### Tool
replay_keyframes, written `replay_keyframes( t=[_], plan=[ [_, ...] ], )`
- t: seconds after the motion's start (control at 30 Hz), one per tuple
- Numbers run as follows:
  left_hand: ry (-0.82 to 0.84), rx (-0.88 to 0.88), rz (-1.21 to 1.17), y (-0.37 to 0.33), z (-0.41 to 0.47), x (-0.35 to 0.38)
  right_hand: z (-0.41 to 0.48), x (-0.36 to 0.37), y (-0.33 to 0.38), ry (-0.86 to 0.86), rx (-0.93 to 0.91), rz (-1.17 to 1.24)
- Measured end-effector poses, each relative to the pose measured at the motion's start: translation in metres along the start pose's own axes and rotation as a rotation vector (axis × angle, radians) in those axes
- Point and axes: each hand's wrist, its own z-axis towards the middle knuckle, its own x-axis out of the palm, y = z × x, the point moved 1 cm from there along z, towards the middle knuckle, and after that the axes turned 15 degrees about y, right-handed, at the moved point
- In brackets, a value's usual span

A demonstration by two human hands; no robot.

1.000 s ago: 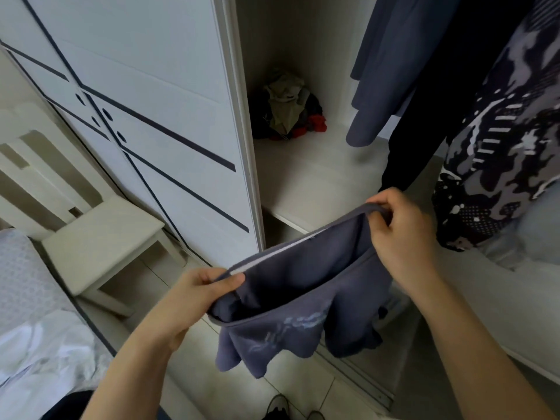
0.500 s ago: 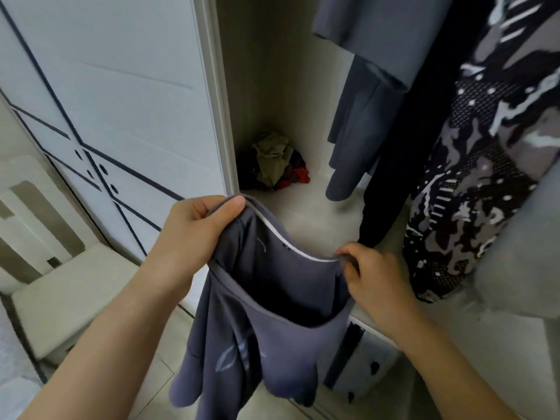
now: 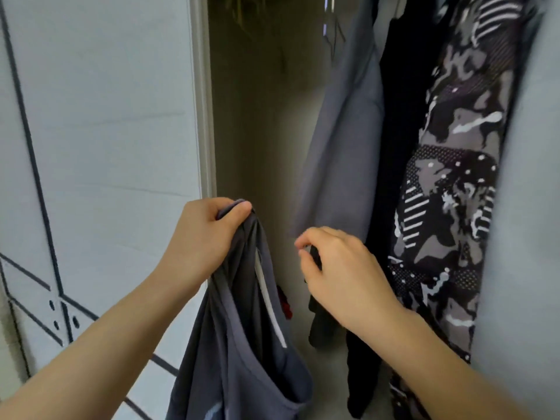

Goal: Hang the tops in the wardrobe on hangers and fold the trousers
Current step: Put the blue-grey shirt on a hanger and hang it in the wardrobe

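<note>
My left hand point(image 3: 206, 241) grips the top edge of a dark grey top point(image 3: 242, 344), which hangs straight down from it in front of the open wardrobe. A pale trim strip runs down the top's inner edge. My right hand point(image 3: 339, 274) is to the right of the top and apart from it, fingers curled. A sliver of dark cloth shows between its thumb and fingers; I cannot tell whether it pinches it. No hanger is visible in either hand.
The white sliding wardrobe door point(image 3: 106, 147) with dark lines fills the left. Inside hang a grey garment point(image 3: 342, 140), a black garment point(image 3: 397, 147) and a black-and-white patterned one point(image 3: 454, 177). A pale garment point(image 3: 527, 207) covers the right edge. A red scrap point(image 3: 285, 304) lies low behind the top.
My right hand has let go of the grey top's edge, so the top now hangs from my left hand alone. The view has tilted up and both hands have risen.
</note>
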Motion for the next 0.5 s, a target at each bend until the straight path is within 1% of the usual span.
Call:
replay_keyframes(
  t=[0.07,0.2,0.37,0.5],
  plan=[
    [-0.003,0.057,0.095,-0.012,0.021,-0.011,0.027,-0.025,0.01,-0.053,-0.036,-0.045],
    [-0.039,0.135,0.273,-0.038,0.059,-0.028,0.085,-0.071,0.022,-0.156,-0.052,-0.169],
    [-0.235,0.342,0.583,-0.07,0.098,-0.046,0.148,-0.109,0.024,-0.237,-0.093,-0.341],
    [-0.331,0.335,0.917,-0.103,0.129,-0.06,0.186,-0.137,0.024,-0.291,-0.11,-0.475]
  ],
)
